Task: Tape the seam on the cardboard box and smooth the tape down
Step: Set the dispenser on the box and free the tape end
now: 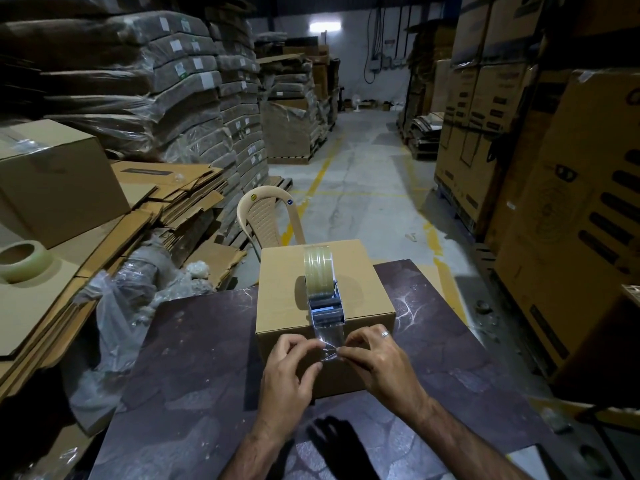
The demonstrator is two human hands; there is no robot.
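A closed brown cardboard box stands on the dark table in front of me. A tape dispenser with a clear roll rests on top of the box, over its middle line. A strip of clear tape runs from the dispenser down over the box's near edge. My left hand and my right hand both pinch the strip's crumpled free end against the box's front face. A ring sits on one finger of my right hand.
Flattened cardboard sheets and a spare tape roll lie at the left. A plastic chair stands behind the table. Stacked cartons line the right side, wrapped bundles the left, with a concrete aisle between.
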